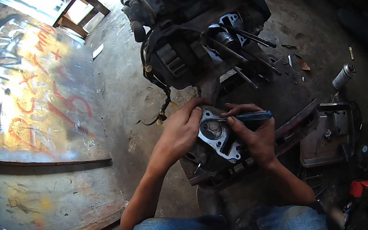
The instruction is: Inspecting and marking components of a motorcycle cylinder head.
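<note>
A metal engine cylinder head [225, 149] lies in front of me with its pale gasket face and round combustion chamber turned up. My left hand [178, 133] grips its left edge, thumb on top and fingers over the far side. My right hand [257, 139] is closed around a screwdriver-like tool with a blue handle [255, 116]. The tool's thin tip points left, over the chamber; whether it touches the metal I cannot tell. Beyond my hands stands a dark engine [170, 34], its piston [226, 38] exposed among several long studs.
The cylinder head rests on a dark low stand [292, 119]. A metal tray [310, 157] sits at the right, near a spray can [344, 76] and a red object [360, 187]. A loose wire harness [160, 87] hangs off the engine. Painted boards [29, 92] line the left.
</note>
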{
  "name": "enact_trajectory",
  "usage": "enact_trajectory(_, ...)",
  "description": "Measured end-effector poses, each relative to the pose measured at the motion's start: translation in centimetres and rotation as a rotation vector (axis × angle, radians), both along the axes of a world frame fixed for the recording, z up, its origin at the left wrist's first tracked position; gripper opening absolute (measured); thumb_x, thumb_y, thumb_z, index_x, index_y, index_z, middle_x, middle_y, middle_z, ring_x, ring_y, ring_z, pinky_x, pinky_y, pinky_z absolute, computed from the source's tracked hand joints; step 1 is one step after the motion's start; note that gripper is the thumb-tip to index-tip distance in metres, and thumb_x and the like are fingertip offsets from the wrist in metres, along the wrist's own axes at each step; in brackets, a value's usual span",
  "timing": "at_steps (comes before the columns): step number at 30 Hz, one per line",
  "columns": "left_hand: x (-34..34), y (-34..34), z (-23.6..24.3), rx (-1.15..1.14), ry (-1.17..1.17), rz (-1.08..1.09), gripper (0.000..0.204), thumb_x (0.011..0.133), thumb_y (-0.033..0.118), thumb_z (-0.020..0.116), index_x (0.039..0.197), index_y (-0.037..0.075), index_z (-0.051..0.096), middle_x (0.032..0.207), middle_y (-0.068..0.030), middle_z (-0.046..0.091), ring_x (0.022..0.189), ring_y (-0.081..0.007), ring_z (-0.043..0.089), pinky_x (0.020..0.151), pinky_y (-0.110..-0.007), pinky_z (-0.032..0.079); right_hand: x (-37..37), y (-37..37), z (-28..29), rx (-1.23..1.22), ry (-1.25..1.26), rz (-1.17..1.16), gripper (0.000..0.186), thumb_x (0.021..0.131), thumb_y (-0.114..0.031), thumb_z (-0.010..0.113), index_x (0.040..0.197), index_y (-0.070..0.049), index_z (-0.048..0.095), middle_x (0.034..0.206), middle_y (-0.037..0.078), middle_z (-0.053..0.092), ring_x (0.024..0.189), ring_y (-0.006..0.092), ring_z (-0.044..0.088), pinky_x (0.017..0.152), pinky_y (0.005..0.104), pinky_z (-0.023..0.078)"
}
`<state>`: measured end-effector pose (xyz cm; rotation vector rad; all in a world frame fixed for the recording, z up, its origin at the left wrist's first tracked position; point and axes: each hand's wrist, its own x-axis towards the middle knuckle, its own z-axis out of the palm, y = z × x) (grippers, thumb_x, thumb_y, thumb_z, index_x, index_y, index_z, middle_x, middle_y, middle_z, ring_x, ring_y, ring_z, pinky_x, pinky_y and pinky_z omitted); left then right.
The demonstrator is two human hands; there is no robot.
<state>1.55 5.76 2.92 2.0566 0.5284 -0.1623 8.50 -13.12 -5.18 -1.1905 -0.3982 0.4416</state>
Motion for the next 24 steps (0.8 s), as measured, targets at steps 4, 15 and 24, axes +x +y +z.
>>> enact_trajectory(4,0.1,0.0,-0.1,0.010,0.005,-0.018,0.039,0.114,0.016,0.042,0.137,-0.001,0.068,0.132,-0.0203,0.072,0.127,-0.0293,0.067,0.114,-0.039,0.048,-0.2,0.0,0.1,0.011,0.027,-0.015,0.016,0.099,-0.004,0.080,0.113,0.003,0.077,0.111,0.015,0.082,0.128,0.0275,0.071,0.115,0.0430,0.052)
enact_trajectory(15,0.1,-0.3,0.2,0.024,0.028,-0.008,0.037,0.112,0.019,0.050,0.138,0.002,0.070,0.133,-0.0207,0.072,0.128,-0.0302,0.067,0.115,-0.039,0.047,0.3,-0.3,-0.4,-0.015,0.023,-0.013,0.018,0.101,-0.006,0.079,0.116,0.003,0.075,0.112,0.016,0.082,0.133,0.0288,0.068,0.118,0.0447,0.049)
enact_trajectory(24,0.1,-0.3,0.4,0.025,0.044,0.008,0.038,0.107,0.020,0.057,0.139,0.004,0.070,0.134,-0.0202,0.073,0.127,-0.0295,0.068,0.114,-0.038,0.048,-0.2,-0.9,0.3,-0.005,-0.041,-0.058,0.016,0.100,-0.004,0.079,0.115,0.003,0.078,0.111,0.013,0.082,0.130,0.0269,0.070,0.114,0.0416,0.051)
